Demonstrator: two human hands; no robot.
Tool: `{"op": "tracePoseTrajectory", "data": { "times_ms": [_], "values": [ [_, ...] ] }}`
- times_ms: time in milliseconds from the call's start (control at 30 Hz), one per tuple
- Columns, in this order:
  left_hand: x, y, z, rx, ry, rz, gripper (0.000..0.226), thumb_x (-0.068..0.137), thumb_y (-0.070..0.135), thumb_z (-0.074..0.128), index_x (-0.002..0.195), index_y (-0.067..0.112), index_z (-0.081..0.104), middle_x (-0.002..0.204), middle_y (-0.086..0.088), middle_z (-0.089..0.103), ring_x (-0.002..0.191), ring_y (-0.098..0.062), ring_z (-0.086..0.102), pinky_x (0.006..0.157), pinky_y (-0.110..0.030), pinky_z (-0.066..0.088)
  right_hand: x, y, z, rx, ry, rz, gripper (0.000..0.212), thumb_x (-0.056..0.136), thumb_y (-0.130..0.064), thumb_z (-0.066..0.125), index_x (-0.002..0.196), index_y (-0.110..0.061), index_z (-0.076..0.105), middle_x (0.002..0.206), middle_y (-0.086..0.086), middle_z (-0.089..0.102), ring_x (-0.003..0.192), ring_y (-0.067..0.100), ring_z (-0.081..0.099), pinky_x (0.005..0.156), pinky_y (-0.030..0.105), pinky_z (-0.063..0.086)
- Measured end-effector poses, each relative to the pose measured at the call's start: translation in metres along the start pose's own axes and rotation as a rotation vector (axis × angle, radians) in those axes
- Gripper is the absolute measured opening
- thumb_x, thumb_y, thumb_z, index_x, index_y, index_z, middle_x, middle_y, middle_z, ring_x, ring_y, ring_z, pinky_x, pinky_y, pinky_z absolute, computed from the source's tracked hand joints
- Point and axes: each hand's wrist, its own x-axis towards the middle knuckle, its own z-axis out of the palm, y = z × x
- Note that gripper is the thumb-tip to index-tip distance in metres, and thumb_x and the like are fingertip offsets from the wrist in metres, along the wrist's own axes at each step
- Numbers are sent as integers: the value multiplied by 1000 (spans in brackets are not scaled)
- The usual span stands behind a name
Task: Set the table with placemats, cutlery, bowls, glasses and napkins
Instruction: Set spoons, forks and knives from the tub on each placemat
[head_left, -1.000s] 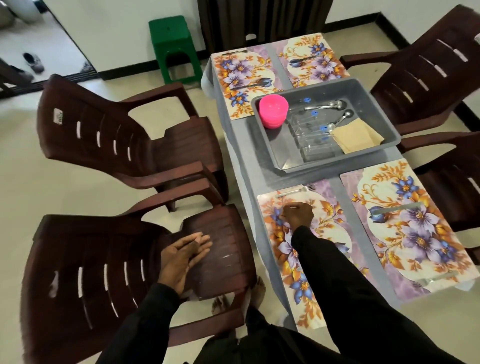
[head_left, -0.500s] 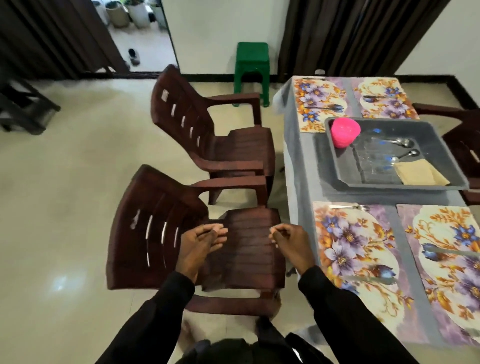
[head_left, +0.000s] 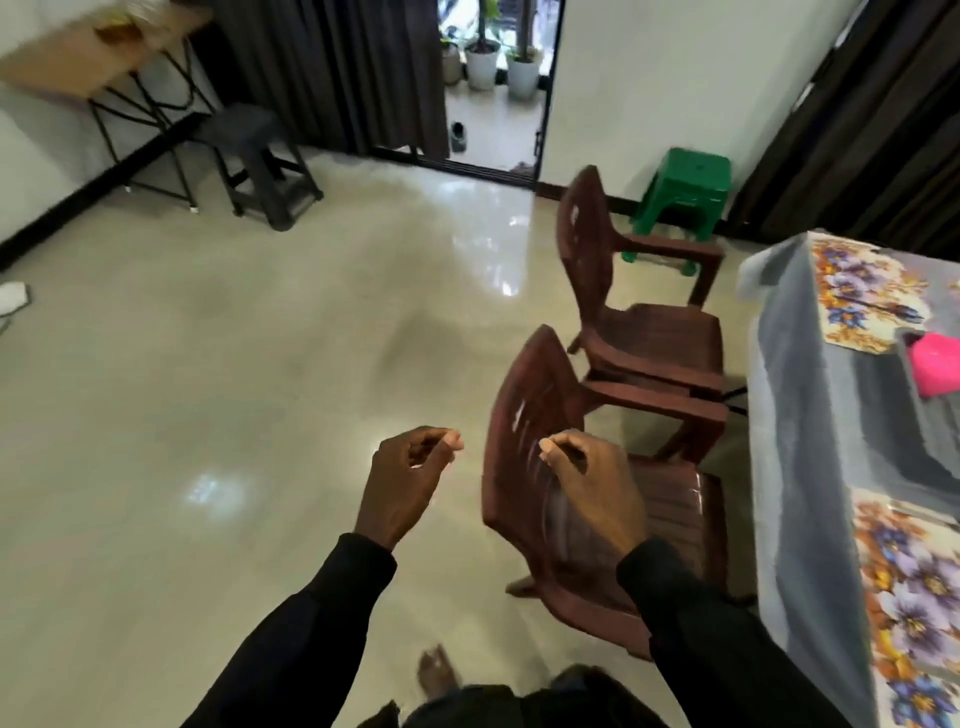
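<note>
The grey-clothed table runs along the right edge of the view. On it lie a floral placemat at the far end and another floral placemat at the near end. Between them stands a grey bin holding a stack of pink bowls, cut off by the frame edge. My left hand hangs in the air over the floor, fingers loosely curled, holding nothing. My right hand hovers in front of the near chair's backrest, also loosely curled with nothing in it.
Two brown plastic chairs stand left of the table, the near chair and the far chair. A green stool sits by the wall, a dark stool and a folding table at the far left. Open tiled floor stretches left.
The view has swung left, away from the table. My right hand left the near placemat and my left hand left the chair seat; both now hang in the air.
</note>
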Motion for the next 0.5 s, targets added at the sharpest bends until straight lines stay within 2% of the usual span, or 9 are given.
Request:
{"op": "tracePoseTrajectory", "data": {
  "times_ms": [100,233,300,400,500],
  "values": [
    [11,-11,-56,157,76,55,16,100,35,65,98,25,78,94,15,77,93,-2,71,91,-37,58,25,-28,42,-126,-51,-101,24,101,-41,57,102,-22,72,95,-9,72,86,3,66,79,27,57],
    [33,-32,-106,422,129,168,29,99,53,59,112,31,73,113,21,72,111,-3,65,98,-32,51,55,-64,85,-325,-135,-180,47,101,-57,41,119,-23,68,116,-6,70,106,12,65,89,25,49],
    [49,-40,-125,600,162,250,39,100,57,54,120,27,70,120,15,71,113,-8,63,96,-27,49,70,-79,105,-422,-168,-242,62,99,-64,30,128,-21,64,127,-4,67,117,16,62,96,29,47],
    [82,-49,-147,755,189,421,41,100,51,54,121,19,69,120,4,70,111,-15,65,92,-32,53,96,-93,132,-504,-200,-316,64,101,-63,26,138,-21,56,138,-2,61,127,16,55,107,31,44],
    [128,-61,-164,879,164,532,42,101,46,57,125,13,68,129,-5,68,120,-23,64,100,-38,53,131,-101,159,-546,-225,-356,67,100,-61,24,146,-20,49,147,-1,54,136,16,48,114,30,35]
  ]
}}
